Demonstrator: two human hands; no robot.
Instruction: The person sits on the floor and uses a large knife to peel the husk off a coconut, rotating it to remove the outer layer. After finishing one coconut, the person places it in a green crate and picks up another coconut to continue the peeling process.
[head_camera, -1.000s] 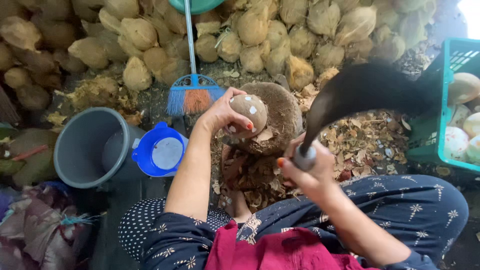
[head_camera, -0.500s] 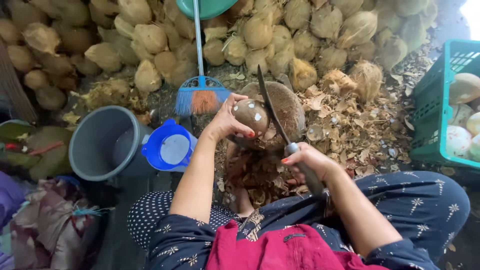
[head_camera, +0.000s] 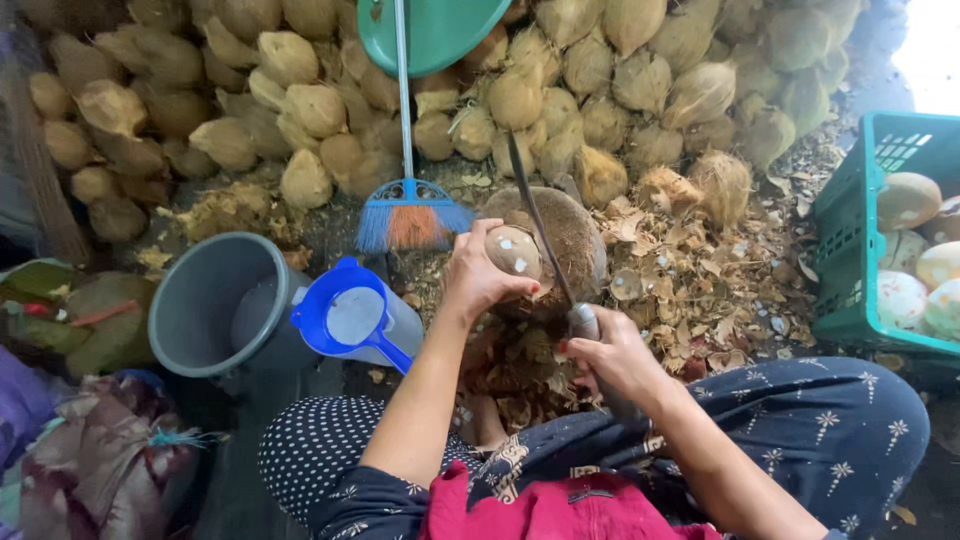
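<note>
Knife handle hidden inside the fisted right hand (head_camera: 612, 358); long blade (head_camera: 540, 225) at frame centre meets the coconut (head_camera: 513, 251), which the left hand (head_camera: 478, 282) cups.

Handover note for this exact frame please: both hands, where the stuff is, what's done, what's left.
Left hand grips a partly peeled coconut on the round chopping block.
Right hand holds the long knife, blade alongside the coconut.
Done: peeled coconuts sit in the green crate; shavings cover the ground.
Left: brown patches remain on this coconut; a pile of husked coconuts waits behind. Grey bucket and blue strainer to the left.
</note>
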